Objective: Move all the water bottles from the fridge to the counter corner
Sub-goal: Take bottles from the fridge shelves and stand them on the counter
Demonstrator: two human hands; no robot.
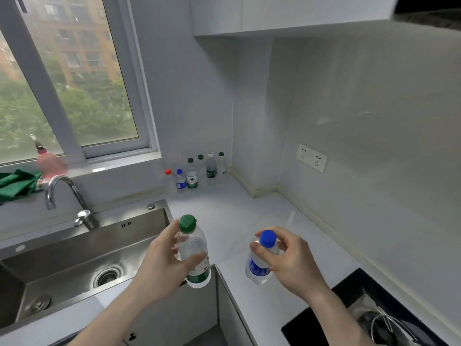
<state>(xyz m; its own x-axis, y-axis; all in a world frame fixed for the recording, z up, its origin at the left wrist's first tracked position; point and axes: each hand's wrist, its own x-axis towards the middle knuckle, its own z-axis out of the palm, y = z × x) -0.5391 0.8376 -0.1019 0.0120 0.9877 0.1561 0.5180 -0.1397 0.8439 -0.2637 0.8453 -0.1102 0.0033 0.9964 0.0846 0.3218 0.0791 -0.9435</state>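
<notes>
Your left hand wraps its fingers and thumb around a green-capped water bottle, held upright in the air over the near counter edge, just right of the steel sink. Your right hand pinches a smaller blue-capped bottle near its neck, carried above the white counter and level with the left hand, the two bottles apart. Well beyond both hands, six bottles stand upright in the counter corner against the wall: one red-capped, one blue-capped, three green-capped, one white-capped, close together in a loose cluster. Beyond your left hand and to its left, a curved tap rises behind the sink below the window. A double wall socket sits on the wall beyond your right hand.
</notes>
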